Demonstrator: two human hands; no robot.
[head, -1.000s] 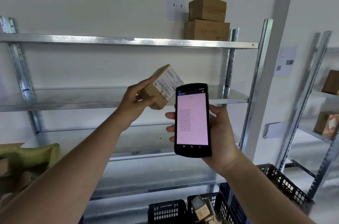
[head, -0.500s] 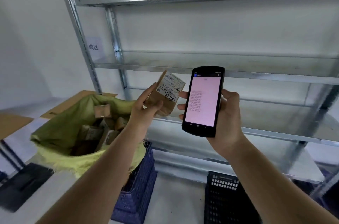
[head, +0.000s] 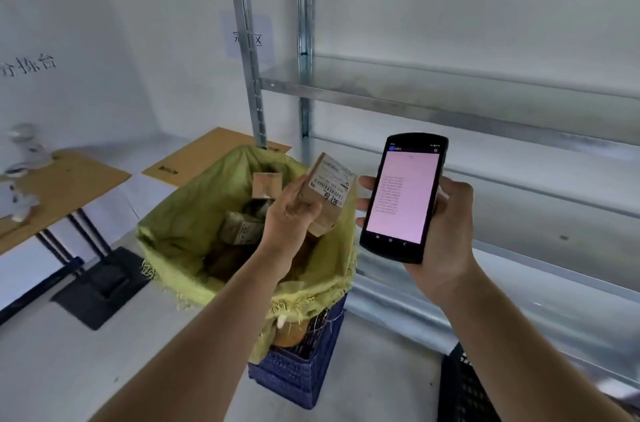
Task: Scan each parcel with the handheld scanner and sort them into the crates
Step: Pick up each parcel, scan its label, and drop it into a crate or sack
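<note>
Swinging left brought the sack (head: 194, 214) into view; my left hand (head: 291, 214) gripped the parcel (head: 327, 193) (label up, for scanning), right hand (head: 446, 214) clasping the scanner (head: 403, 196).

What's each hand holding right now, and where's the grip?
Left hand grips the small parcel at its lower left end, label facing up. Right hand holds the handheld scanner around its sides and back, screen facing the camera.
</note>
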